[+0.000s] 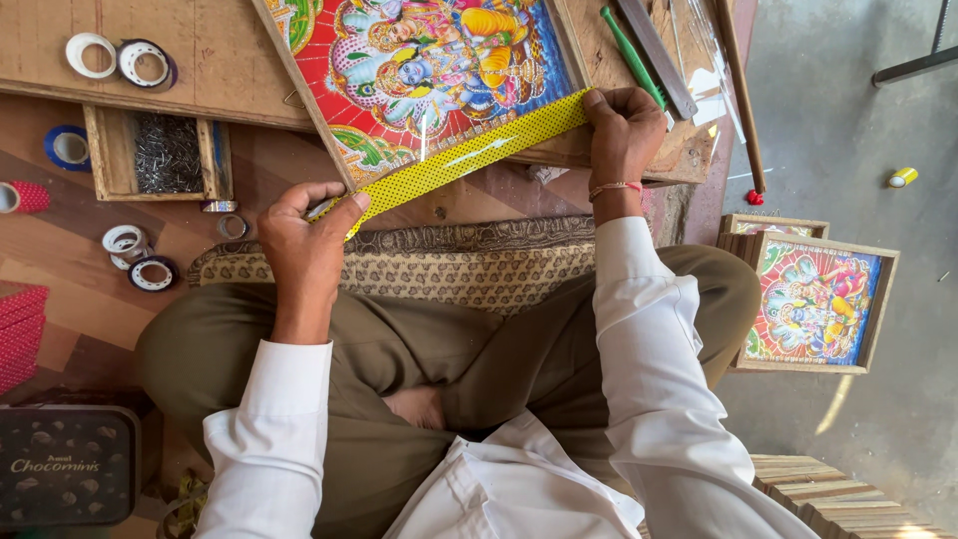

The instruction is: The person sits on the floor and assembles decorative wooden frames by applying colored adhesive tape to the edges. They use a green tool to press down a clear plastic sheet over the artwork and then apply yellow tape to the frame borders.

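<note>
Yellow dotted tape stretches taut between a seated person's two hands along the near edge of a framed devotional picture, seen from the head camera. The picture's far side is cut off by the top of the view, glare on its glazing blurs part of the print, and the tape's ends vanish under the fingers, so its full length cannot be made out.

Both arms, in white sleeves, reach forward over crossed legs in olive trousers. The left hand sits low and close to the body, wrist bent, thumb and forefinger pinched shut on the tape's left end at the frame's corner. The right hand lies farther out and higher, knuckles up, fingers curled down over the frame's edge, pressing the tape's other end; a thin thread band circles its wrist.

Just beyond the right hand lie a green-handled tool and a dark flat bar. Left of the left hand are small tape rolls and, farther out, a wooden tray of small nails. Well right of the right hand stands a stack of finished framed pictures. A patterned cushion lies under the wrists.
</note>
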Action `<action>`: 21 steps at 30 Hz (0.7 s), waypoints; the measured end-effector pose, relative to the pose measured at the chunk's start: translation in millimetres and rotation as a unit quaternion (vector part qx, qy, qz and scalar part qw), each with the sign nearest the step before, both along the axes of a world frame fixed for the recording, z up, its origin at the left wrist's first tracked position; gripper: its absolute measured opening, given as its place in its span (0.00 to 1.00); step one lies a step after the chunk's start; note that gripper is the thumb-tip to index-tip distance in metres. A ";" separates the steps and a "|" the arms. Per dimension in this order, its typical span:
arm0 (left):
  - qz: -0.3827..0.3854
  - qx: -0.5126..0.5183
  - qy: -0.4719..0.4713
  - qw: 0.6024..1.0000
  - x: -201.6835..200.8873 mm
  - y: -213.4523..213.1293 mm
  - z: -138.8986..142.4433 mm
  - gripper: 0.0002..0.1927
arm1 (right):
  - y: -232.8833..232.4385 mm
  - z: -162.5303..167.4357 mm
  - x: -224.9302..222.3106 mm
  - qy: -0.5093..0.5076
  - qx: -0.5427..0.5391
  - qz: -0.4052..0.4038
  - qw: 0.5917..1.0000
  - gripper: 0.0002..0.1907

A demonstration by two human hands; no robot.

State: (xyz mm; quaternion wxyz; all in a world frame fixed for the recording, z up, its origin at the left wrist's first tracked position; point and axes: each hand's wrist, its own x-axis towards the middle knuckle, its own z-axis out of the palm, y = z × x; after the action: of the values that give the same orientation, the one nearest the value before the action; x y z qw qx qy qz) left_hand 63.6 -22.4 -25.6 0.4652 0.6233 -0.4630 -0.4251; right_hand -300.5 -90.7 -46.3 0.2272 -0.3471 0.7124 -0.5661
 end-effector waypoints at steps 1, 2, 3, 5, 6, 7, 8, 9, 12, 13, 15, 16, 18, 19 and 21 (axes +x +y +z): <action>0.002 0.005 0.008 1.000 -0.4 0.1 0.3 0.14 | -0.1 1.0 0.5 -0.001 -0.002 0.000 1.000 0.06; 0.002 0.003 0.005 1.000 -0.4 -0.1 0.9 0.14 | -0.6 1.5 1.0 -0.001 -0.004 0.002 1.000 0.06; 0.003 0.002 0.002 1.000 -0.6 -0.4 1.5 0.14 | -1.0 1.4 0.9 -0.002 -0.007 0.003 1.000 0.07; 0.004 0.001 0.000 1.000 -0.7 -0.2 2.6 0.14 | -1.6 -1.0 -0.7 0.018 0.008 -0.001 1.000 0.08; 0.004 0.001 0.002 1.000 -0.7 -0.1 2.8 0.14 | -2.1 -3.2 -2.6 0.029 0.015 -0.003 0.999 0.08; 0.005 0.002 0.004 1.000 -0.8 0.1 2.6 0.14 | -2.8 -6.0 -5.1 0.036 0.026 -0.005 0.999 0.08; 0.006 0.006 0.002 1.000 -1.0 0.3 1.9 0.14 | -3.4 -9.3 -8.5 0.043 0.037 -0.006 0.998 0.08; 0.008 0.011 0.000 1.000 -1.2 0.6 0.9 0.14 | -4.0 -13.2 -11.7 0.050 0.049 -0.006 0.998 0.08; 0.004 0.018 0.062 0.998 -1.8 3.8 -3.7 0.15 | -10.4 -24.0 -22.5 0.058 0.003 0.031 0.998 0.06; 0.005 0.015 0.093 0.996 -1.5 4.7 -5.2 0.16 | -12.1 -26.2 -26.1 0.067 0.008 0.037 0.997 0.06; 0.008 -0.048 -0.050 0.998 -0.5 6.1 -7.0 0.17 | -14.4 -29.9 -28.6 0.071 0.008 0.049 0.996 0.06; 0.016 -0.046 -0.068 0.996 -0.2 7.2 -7.5 0.18 | -14.3 -29.9 -29.8 0.068 0.004 0.052 0.996 0.06; 0.026 -0.046 -0.101 0.994 0.5 6.4 -7.4 0.18 | -13.7 -28.8 -28.7 0.084 0.001 0.055 0.995 0.05; 0.030 -0.033 -0.098 0.994 0.8 5.5 -7.1 0.18 | -13.2 -27.5 -27.6 0.095 0.000 0.054 0.994 0.05; 0.030 -0.008 -0.090 0.995 1.5 1.7 -6.5 0.18 | -12.0 -24.4 -25.2 0.063 -0.004 0.059 0.996 0.06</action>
State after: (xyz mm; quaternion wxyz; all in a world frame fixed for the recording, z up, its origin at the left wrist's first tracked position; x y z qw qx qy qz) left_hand 65.0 -20.8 -32.1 0.4392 0.6691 -0.4875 -0.3489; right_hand -325.7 -102.7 -70.7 0.2134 -0.4241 0.7013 -0.5317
